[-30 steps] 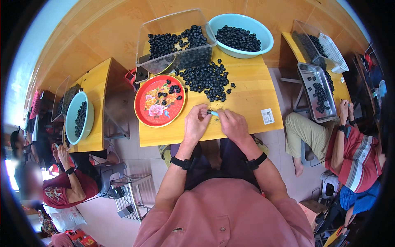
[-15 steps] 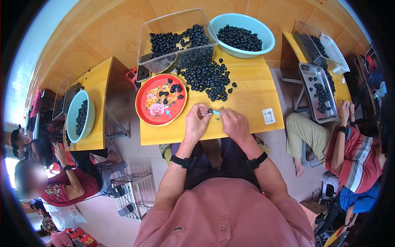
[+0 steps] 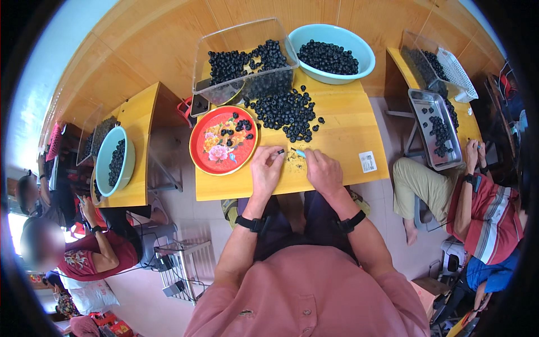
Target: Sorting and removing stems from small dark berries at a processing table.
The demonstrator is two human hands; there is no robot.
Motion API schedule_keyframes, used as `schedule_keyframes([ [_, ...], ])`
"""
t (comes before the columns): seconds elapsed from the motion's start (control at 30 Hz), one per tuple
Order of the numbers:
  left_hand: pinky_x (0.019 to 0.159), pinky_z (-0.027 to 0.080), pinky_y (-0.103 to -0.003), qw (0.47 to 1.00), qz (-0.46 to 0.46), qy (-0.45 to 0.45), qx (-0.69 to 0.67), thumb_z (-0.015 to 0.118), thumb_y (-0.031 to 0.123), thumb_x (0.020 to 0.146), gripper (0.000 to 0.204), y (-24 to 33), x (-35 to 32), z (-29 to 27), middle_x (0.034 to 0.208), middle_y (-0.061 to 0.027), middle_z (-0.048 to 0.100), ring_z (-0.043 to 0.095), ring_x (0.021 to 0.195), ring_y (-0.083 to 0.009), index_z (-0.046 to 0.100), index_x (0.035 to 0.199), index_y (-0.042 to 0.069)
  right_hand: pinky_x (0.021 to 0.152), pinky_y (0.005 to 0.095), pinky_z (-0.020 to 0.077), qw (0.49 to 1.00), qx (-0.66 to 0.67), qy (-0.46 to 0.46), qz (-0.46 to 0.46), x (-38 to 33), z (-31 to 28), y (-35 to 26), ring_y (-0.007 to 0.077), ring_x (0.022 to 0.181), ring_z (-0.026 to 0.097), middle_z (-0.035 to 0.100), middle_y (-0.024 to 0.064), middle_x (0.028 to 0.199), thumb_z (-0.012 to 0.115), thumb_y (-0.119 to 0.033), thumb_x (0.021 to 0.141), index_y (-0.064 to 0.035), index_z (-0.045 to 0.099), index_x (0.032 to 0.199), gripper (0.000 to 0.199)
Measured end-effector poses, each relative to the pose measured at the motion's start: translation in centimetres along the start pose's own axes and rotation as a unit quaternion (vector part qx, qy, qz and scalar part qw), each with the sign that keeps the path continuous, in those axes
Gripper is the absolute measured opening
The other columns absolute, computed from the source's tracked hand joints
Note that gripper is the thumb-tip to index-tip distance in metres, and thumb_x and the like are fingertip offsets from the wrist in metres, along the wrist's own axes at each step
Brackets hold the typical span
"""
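Note:
Between the thumb and fingertips of my left hand [image 3: 268,168] is a small black round piece [image 3: 281,151]. My right hand [image 3: 324,171] grips a slim tool with a light blue handle [image 3: 300,153]; its short dark tip points left toward the piece, a small gap apart. What kind of tip it is, I cannot make out. Beyond my hands lies a loose heap of similar black pieces [image 3: 283,112], some with a visible hole. To the left of my left hand, a red flowered round tray [image 3: 205,160] carries several black pieces.
Dark crumbs [image 3: 296,163] lie on the yellow table [image 3: 348,126] between my hands. At the back stand a clear plastic bin [image 3: 224,33] and a light blue basin [image 3: 368,53], both holding black pieces. A white label [image 3: 368,162] lies right. People work at side tables.
My left hand has drawn slightly left with the black piece, so it and the tool tip are now apart. The view has shifted a little.

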State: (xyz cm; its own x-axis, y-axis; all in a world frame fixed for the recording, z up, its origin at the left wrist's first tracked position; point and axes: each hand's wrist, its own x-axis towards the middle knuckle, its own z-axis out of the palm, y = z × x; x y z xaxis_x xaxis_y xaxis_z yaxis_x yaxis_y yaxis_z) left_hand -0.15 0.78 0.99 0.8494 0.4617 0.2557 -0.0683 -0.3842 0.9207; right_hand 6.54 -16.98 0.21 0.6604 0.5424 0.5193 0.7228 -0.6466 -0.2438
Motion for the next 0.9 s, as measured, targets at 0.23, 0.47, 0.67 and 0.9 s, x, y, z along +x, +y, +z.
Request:
schedule_keyframes([
  [0.23,0.084,0.056,-0.037,0.982,0.066,0.099,0.149,0.074,-0.005,0.087,0.024,0.5,3.1,-5.0,0.101,-0.0129,0.069,0.068,0.092,-0.0275,0.073,0.110,0.001,0.061,0.0392,0.0578,1.000,0.000,0.006,0.004,0.0,-0.1,-0.1,0.0263,0.071,0.070,0.064,0.0095,0.080,0.061,-0.007,0.089,-0.0048,0.067,0.103,0.015],
  [0.47,0.091,0.055,-0.046,0.947,0.204,-0.032,0.246,0.069,-0.005,0.086,0.029,1.4,5.3,-2.5,0.108,-0.0192,0.067,0.066,0.101,-0.0391,0.071,0.114,0.002,0.062,0.0389,0.0582,1.000,-0.001,0.026,0.016,0.0,-0.1,0.1,0.0266,0.073,0.071,0.064,0.0097,0.081,0.061,-0.007,0.090,-0.0046,0.069,0.104,0.016],
  [0.67,0.085,0.055,-0.048,0.957,0.126,-0.089,0.247,0.070,-0.001,0.088,0.022,0.4,5.6,1.7,0.099,-0.0189,0.065,0.066,0.098,-0.0408,0.072,0.109,0.001,0.062,0.0395,0.0575,0.999,0.000,0.025,0.023,-0.1,0.0,0.0,0.0266,0.073,0.070,0.063,0.0095,0.080,0.062,-0.007,0.089,-0.0049,0.068,0.102,0.015],
  [0.9,0.080,0.058,-0.039,0.976,0.052,-0.067,0.200,0.075,0.004,0.089,0.021,-0.6,5.4,1.0,0.097,-0.0171,0.073,0.074,0.086,-0.0300,0.072,0.110,0.001,0.062,0.0404,0.0572,0.999,0.011,0.023,0.023,-0.1,0.2,0.0,0.0272,0.073,0.070,0.063,0.0097,0.081,0.063,-0.007,0.090,-0.0041,0.068,0.104,0.015],
])
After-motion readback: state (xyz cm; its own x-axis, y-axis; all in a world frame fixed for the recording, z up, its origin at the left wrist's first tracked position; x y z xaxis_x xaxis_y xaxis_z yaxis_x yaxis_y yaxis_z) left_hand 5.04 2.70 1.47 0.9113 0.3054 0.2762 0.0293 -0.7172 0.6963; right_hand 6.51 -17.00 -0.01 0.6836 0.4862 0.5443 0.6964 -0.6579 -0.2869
